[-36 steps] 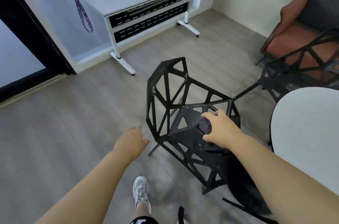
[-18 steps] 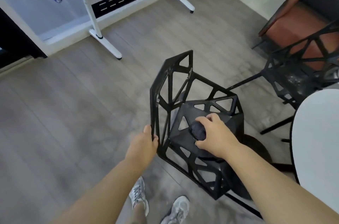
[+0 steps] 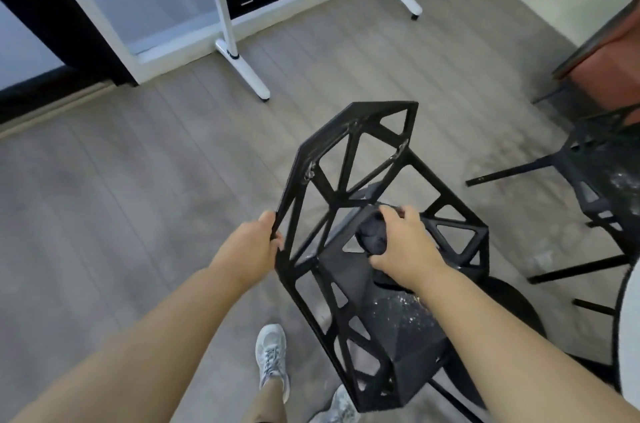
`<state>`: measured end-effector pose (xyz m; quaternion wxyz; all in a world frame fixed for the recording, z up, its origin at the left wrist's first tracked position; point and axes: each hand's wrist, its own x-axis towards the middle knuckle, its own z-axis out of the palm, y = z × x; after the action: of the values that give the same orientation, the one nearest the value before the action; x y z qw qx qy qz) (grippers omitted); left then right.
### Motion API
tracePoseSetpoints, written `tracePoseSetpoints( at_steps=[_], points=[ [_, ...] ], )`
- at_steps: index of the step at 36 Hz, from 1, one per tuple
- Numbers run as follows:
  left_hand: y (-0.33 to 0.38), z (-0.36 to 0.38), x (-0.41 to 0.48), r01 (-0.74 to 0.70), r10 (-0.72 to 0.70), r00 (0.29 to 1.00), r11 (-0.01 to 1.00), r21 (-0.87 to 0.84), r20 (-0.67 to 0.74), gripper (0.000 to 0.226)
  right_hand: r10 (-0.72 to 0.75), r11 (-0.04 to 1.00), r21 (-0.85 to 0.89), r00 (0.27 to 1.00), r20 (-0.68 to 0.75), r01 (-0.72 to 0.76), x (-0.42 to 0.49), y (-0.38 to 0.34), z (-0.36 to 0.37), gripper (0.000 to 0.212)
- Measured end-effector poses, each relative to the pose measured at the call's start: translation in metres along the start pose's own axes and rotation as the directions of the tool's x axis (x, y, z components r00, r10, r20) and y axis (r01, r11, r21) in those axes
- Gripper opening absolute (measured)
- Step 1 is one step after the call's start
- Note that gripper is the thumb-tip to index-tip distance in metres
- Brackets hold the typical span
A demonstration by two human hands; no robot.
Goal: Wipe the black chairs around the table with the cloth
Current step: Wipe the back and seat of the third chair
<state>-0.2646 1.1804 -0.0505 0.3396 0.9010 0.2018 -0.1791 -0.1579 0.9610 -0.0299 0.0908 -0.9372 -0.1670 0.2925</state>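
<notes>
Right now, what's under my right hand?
A bunched dark cloth, held by the right hand against the seat of the black lattice chair. The seat beneath is covered.

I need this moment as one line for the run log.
left hand: grips black chair frame edge | right hand: grips cloth on seat | seat front: white specks

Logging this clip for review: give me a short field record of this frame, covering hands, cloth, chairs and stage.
left hand: grips the side edge of the chair back
right hand: holds the bunched dark cloth on the seat
chair: black open lattice frame; white specks on the seat nearer the front
second chair: black, to the right, speckled, untouched
table: white edge at far right
stage: seat of the first chair being wiped, specks remain
</notes>
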Motion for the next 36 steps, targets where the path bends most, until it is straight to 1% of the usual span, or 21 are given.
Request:
tracePoseSetpoints(
  at_steps=[2, 6, 9, 11, 12, 14, 17, 20, 24, 28, 31, 33, 36],
  points=[
    [-0.008, -0.013, 0.009, 0.013, -0.013, 1.0, 1.0, 0.019, -0.024, 0.007, 0.019, 1.0, 0.014, 0.999, -0.026, -0.018, 0.01, -0.007, 0.0, 0.084],
    [-0.017, -0.037, 0.029, 0.047, -0.044, 0.997, 0.998, 0.049, -0.065, 0.006, -0.003, 1.0, 0.009, 0.997, -0.079, 0.004, 0.034, -0.021, -0.003, 0.085],
    [-0.02, -0.054, 0.045, 0.054, -0.047, 0.994, 0.996, 0.071, -0.099, 0.009, -0.053, 0.995, 0.08, 0.992, -0.119, 0.063, 0.051, -0.031, -0.006, 0.079],
    [-0.021, -0.063, 0.057, 0.046, -0.036, 0.992, 0.995, 0.084, -0.118, 0.012, -0.08, 0.989, 0.112, 0.985, -0.153, 0.098, 0.061, -0.038, -0.01, 0.085],
    [-0.022, -0.068, 0.064, 0.039, -0.028, 0.992, 0.995, 0.088, -0.127, 0.013, -0.105, 0.986, 0.108, 0.976, -0.193, 0.127, 0.067, -0.042, -0.013, 0.087],
    [-0.023, -0.075, 0.077, 0.016, -0.002, 0.99, 0.995, 0.099, -0.142, 0.014, -0.161, 0.976, 0.093, 0.937, -0.31, 0.198, 0.081, -0.053, -0.024, 0.087],
    [-0.022, -0.083, 0.096, -0.017, 0.033, 0.984, 0.996, 0.091, -0.176, 0.014, -0.228, 0.953, 0.063, 0.84, -0.492, 0.295, 0.105, -0.071, -0.046, 0.085],
    [-0.023, -0.084, 0.11, -0.048, 0.054, 0.978, 0.998, 0.038, -0.199, 0.015, -0.253, 0.942, 0.031, 0.767, -0.59, 0.334, 0.135, -0.088, -0.069, 0.083],
    [-0.032, -0.078, 0.115, -0.114, 0.104, 0.956, 0.993, -0.021, -0.273, 0.013, -0.288, 0.941, -0.051, 0.709, -0.643, 0.336, 0.175, -0.106, -0.086, 0.079],
    [-0.039, -0.069, 0.116, -0.148, 0.112, 0.92, 0.986, -0.07, -0.376, 0.012, -0.31, 0.938, -0.114, 0.647, -0.697, 0.327, 0.19, -0.114, -0.069, 0.07],
    [-0.041, -0.064, 0.117, -0.153, 0.098, 0.904, 0.983, -0.099, -0.416, 0.013, -0.339, 0.91, -0.099, 0.585, -0.737, 0.403, 0.186, -0.121, -0.043, 0.064],
    [-0.042, -0.063, 0.118, -0.158, 0.087, 0.893, 0.979, -0.126, -0.442, 0.012, -0.413, 0.862, -0.123, 0.538, -0.735, 0.493, 0.184, -0.125, -0.027, 0.062],
    [-0.043, -0.06, 0.118, -0.153, 0.068, 0.873, 0.978, -0.14, -0.483, 0.011, -0.595, 0.761, -0.252, 0.49, -0.637, 0.597, 0.182, -0.126, -0.012, 0.06]
  ],
)
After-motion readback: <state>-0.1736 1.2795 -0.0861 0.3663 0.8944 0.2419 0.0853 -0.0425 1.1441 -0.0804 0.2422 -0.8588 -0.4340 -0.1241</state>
